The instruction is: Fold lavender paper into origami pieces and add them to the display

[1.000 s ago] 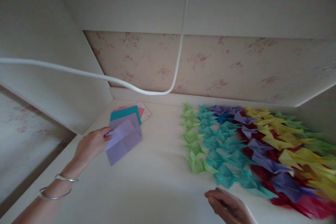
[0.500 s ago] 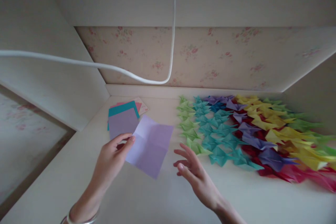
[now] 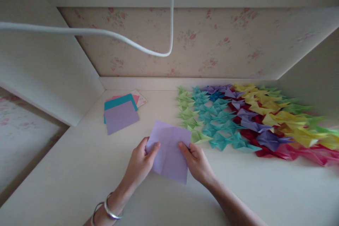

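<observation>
Two opposite edges of the creased lilac sheet (image 3: 169, 153) are held: your left hand (image 3: 141, 162) pinches one between thumb and fingers, your right hand (image 3: 199, 164) the other. You have it over the table (image 3: 76, 169), nearer you than the stacked papers (image 3: 122, 118), left of the folded paper figures (image 3: 247, 114).

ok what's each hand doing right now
Left hand: closed, pinching the creased lavender paper sheet by its left edge.
Right hand: closed, pinching the same sheet's right edge.

Origami paper sheet (image 3: 171, 153), one; plain lilac, four-sided, creased, opened out; held slightly aslant by opposite edges between left hand (image 3: 143, 159) and right hand (image 3: 198, 162).
</observation>
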Motion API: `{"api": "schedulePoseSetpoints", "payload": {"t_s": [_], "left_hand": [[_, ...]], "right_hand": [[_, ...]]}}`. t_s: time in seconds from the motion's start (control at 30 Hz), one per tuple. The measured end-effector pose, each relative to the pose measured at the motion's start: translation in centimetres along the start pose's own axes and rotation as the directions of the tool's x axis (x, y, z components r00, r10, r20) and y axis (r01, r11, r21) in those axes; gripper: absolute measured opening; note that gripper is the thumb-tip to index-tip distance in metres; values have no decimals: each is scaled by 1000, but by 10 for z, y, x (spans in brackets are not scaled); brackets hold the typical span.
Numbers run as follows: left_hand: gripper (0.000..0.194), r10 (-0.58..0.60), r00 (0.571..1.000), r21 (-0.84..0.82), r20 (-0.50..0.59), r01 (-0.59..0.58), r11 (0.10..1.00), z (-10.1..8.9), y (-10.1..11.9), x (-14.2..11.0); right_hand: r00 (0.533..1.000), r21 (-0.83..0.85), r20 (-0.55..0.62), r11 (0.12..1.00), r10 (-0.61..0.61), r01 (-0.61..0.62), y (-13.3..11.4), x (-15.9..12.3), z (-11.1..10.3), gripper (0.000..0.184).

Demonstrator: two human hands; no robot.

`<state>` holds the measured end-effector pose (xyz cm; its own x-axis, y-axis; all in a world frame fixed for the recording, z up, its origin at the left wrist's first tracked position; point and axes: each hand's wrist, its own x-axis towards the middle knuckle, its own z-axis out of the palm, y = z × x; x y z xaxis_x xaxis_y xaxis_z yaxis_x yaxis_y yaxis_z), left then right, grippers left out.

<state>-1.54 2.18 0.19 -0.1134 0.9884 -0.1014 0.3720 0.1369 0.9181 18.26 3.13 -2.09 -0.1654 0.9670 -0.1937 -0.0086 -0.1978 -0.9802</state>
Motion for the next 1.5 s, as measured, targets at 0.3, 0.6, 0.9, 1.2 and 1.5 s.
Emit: {"api": "schedulePoseSetpoints", "payload": {"t_s": [0.3,0.6,0.9,1.2,1.5], "left_hand": [[44,19,999,-53,29,-17,998,-1,-17,2],[44,36,996,-27,-80,-38,999,7,-15,-4],[43,-3,998,-48,-68,-1,999,9,-16,-4],[36,-164,985,-204,47,171,964,0,-15,1],[57,-100,990,-361,104,131,923,-15,-5,-2]], "right_hand": [[993,97,-106,995,47,-37,1,4,-2,49],[966,64,-257,998,41,-26,-4,5,4,48],[967,88,-254,996,33,-11,-1,10,3,47],[952,-60,-204,974,-228,221,10,4,-19,43],[851,-424,155,745,-502,516,-3,0,-29,42]]}}
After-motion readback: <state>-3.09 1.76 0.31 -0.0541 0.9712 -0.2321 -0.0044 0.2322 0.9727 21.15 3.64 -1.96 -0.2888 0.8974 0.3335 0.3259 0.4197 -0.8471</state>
